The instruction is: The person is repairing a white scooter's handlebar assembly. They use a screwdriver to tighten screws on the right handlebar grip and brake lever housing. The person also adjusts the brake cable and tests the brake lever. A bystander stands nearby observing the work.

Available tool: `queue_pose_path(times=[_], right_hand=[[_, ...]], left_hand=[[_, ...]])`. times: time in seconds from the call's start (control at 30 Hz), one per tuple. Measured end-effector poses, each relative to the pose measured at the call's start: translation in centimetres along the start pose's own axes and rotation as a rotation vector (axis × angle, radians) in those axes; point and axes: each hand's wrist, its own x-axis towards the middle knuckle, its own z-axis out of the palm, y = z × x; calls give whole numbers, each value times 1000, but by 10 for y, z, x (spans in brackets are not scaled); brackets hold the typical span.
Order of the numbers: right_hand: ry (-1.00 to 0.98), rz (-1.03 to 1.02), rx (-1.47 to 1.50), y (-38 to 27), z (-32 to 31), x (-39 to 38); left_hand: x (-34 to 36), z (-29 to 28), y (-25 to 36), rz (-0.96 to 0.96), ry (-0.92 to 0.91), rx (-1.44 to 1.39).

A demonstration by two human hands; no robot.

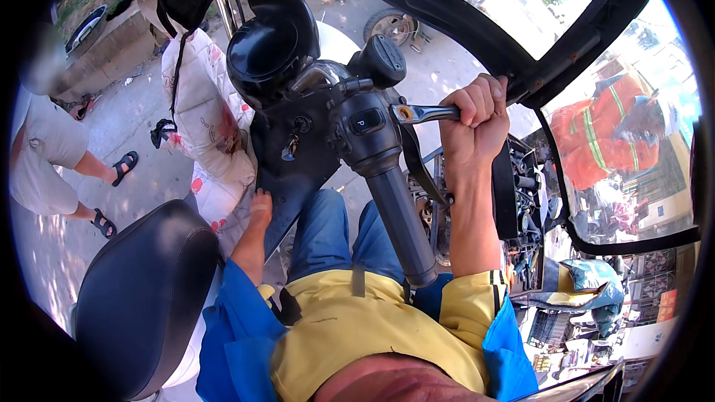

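My right hand [477, 110] is closed around the handle of a shiny metal wrench [432, 113]. The wrench's ring end lies at the right side of the handlebar's black switch housing [365, 125]; whether it sits on a bolt I cannot tell. Just below hangs the black brake lever [417, 160], and the dark grey grip [402, 223] points toward me. Lower and to the left, my left hand [261, 207] rests with its fingers against the edge of the scooter's black front panel [287, 179]. A key [290, 150] stands in the panel's lock.
A black seat [149, 290] is at the left, near a quilted cover [212, 97]. A black-framed windshield [573, 82] arches above and right. Someone in sandals [125, 167] stands at left; a person in an orange vest [611, 130] is beyond the windshield. A loose wheel [391, 26] lies ahead.
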Motion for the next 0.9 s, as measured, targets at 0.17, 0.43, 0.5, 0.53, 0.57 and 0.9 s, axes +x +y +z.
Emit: queue_pose_path(times=[0.17, 0.43, 0.5, 0.53, 0.57, 0.9], right_hand=[[23, -27, -17, 0, -2, 1], [11, -66, -43, 3, 1, 10], [13, -79, -43, 0, -4, 11], [22, -78, -50, 1, -5, 13], [33, -79, -55, 2, -6, 13], [112, -121, -161, 14, 5, 7]], left_hand=[[-30, -65, 36, -6, 358, -608], [-113, -336, 117, 153, 778, -1142], [-143, -416, 152, 291, 870, -1242], [-152, -450, 171, 380, 938, -1225], [-158, -477, 188, 451, 970, -1212], [-104, -563, 276, 741, 544, -590]])
